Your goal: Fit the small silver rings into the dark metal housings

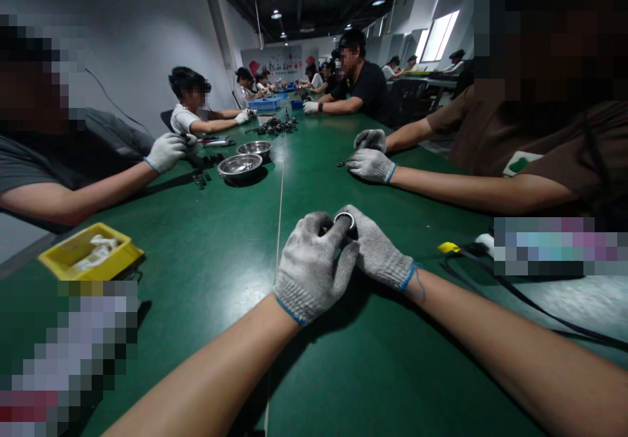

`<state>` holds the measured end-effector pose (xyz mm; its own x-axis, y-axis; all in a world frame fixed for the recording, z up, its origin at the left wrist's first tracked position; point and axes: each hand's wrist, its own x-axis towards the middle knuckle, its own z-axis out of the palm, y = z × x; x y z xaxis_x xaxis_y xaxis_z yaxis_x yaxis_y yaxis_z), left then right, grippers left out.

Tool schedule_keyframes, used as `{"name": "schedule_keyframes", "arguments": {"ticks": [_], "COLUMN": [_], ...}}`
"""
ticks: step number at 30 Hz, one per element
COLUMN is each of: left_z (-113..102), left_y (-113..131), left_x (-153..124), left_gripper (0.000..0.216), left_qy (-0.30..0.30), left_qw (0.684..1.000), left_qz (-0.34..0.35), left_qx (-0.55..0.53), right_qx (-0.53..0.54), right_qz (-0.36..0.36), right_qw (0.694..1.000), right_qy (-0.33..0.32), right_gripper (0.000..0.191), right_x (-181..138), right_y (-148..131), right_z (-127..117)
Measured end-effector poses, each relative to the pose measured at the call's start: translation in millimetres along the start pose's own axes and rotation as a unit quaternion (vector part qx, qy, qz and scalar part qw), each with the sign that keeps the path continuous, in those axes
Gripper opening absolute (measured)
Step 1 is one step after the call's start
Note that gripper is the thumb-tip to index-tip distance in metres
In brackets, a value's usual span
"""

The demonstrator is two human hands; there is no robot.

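Both my hands wear grey-white knit gloves with blue cuffs and meet above the green table [206,339]. Between them is a small dark round part with a bright silver ring at its rim [349,221]. My left hand [311,270] is closed, with thumb and fingers against the near side of this part. From the far right, my right hand [383,250] wraps round the same part. Its fingers are mostly hidden behind the left hand and the part. Most of the part's body is covered by the gloves.
A yellow bin [91,273] with white cloth-like items stands at left. Two metal bowls [239,176] and small dark parts [277,126] lie farther up the table. Gloved co-workers sit along both sides. A black cable [520,299] runs at right.
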<state>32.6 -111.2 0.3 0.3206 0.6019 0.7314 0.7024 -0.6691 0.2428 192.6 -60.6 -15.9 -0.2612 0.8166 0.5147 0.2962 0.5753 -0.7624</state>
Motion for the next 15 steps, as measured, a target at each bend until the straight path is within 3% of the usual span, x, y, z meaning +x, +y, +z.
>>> {"name": "schedule_keyframes", "arguments": {"ticks": [7,12,15], "left_z": [6,3,0], "left_y": [-7,-20,-40], "left_x": [-1,3,7], "left_gripper": [0.045,0.037,0.028], "left_qy": [0.031,0.081,0.047], "left_qw": [0.987,0.982,0.985], "left_qz": [-0.069,-0.1,-0.125], "left_qx": [-0.139,-0.138,-0.111], "right_qx": [0.029,0.005,-0.01], "right_qz": [0.034,0.034,0.031], "right_qw": [0.999,0.999,0.999], "right_qy": [0.012,0.033,0.032], "right_gripper": [0.015,0.023,0.028], "right_x": [2,2,1], "right_y": [-2,-2,-4], "right_z": [1,3,3]}}
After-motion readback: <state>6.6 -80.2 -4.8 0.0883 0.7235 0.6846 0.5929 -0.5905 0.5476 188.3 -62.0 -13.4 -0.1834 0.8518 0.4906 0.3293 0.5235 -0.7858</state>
